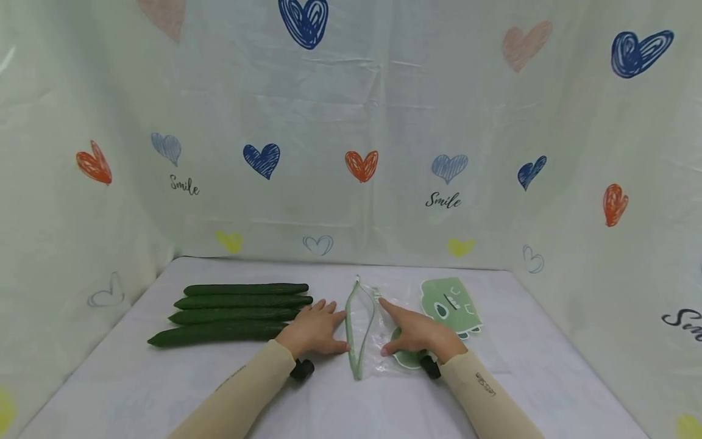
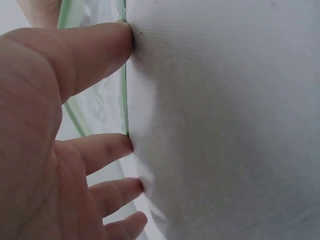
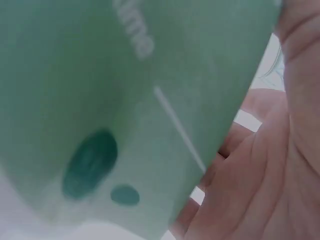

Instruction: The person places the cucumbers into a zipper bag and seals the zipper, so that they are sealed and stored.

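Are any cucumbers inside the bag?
No, all four cucumbers lie on the table, left of the bag.

The bag (image 1: 452, 305) is clear plastic with a green-edged mouth and a pale green cartoon print. It lies nearly flat on the table (image 1: 164, 390), mouth to the left, its green strips parted mid-length and meeting at both ends.

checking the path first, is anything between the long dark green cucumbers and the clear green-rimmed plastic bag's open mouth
Yes, the left hand lies between the right ends of the nearer cucumbers and the mouth of the bag, thumb and index finger at its left rim. Nothing else visible stands between.
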The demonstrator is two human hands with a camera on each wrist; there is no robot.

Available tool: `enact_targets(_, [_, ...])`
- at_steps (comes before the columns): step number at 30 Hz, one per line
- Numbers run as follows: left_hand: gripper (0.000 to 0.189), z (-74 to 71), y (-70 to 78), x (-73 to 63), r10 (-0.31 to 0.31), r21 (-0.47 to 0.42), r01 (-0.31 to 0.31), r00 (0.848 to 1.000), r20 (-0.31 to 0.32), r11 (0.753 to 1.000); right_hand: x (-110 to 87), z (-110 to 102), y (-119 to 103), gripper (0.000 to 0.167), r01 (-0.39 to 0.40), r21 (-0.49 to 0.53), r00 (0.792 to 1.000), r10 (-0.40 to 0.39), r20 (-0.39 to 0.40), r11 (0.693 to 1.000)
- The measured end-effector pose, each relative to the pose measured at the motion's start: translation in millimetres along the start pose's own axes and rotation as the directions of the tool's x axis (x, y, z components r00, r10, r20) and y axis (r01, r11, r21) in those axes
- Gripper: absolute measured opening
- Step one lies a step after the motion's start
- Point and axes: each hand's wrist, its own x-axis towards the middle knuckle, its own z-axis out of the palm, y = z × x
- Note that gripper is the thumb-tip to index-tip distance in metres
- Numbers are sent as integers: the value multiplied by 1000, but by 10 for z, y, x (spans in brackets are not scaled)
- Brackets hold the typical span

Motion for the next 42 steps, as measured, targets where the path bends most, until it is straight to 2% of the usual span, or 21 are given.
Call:
enact_targets(4, [76,-5,13,-8,5,-15,-5,1000,11,1000,-37,-23,7,113,56,-60,998,-58,-29,997])
enact_targets(7, [76,-11,18,-16,3,-17,-3,1000,14,1000,-35,-37,-9,108,112,-128,993,-116,-26,985])
enact_targets(10, [76,-13,18,-6,1,-5,-1,1000,9,1000,-24,-47,-15,103,134,-164,990,-138,-14,977])
enact_targets(15, [76,-24,26,-3,-5,-5,5,1000,19,1000,-10,-62,6,96,138,-105,990,-141,-22,985])
enact_targets(21, [76,-41,28,-14,-2,-8,2,1000,20,1000,21,-55,2,79,140,-35,989,-142,-43,990])
enact_targets(27, [76,-35,17,12,3,0,-3,1000,18,1000,93,-7,-83,72,155,21,981,-152,-119,988])
enact_targets(30, [75,-28,12,17,6,1,-6,1000,15,1000,139,26,-131,63,171,31,974,-164,-156,985])
enact_targets(38, [76,-33,8,22,4,6,-4,1000,19,1000,241,63,-209,50,88,14,978,-84,-191,996])
enact_targets(42, [76,-35,13,13,7,5,-7,1000,20,1000,269,78,-236,42,123,22,973,-117,-198,992])
